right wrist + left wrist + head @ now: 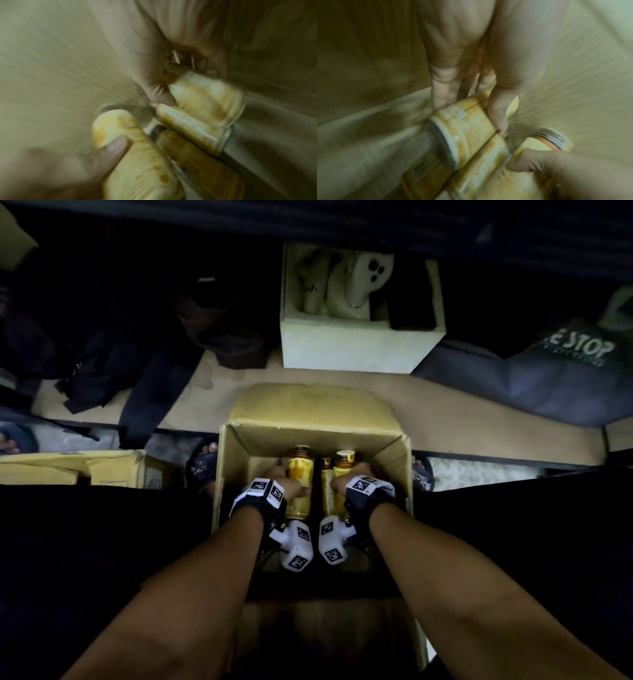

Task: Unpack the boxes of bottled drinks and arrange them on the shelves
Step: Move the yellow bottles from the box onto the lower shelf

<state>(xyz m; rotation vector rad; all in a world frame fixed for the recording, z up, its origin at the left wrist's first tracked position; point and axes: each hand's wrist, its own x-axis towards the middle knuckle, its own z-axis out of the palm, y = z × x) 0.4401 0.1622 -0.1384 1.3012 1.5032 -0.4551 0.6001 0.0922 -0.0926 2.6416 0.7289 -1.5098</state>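
At the centre of the head view an open carton (pixel 394 453) stands on the floor, its far flap folded back, and both hands are down inside it. The left hand (pixel 284 486) curls round yellow bottles (pixel 299 474) near the carton's left wall; in its blurred wrist view the fingers (pixel 498 112) and thumb wrap more than one bottle (pixel 471 129), with bare cardboard close on both sides. The right hand (pixel 346 484) grips other bottles (pixel 342 470) near the right wall, thumb and fingers (pixel 149 75) closed round them (pixel 202 97). A narrow gap separates the two groups. Beyond the carton's far edge lies a low ledge (pixel 445 405) holding a white box (pixel 352 344), dark cloth at upper left and a bag at upper right. A second carton (pixel 85 467) sits at left.
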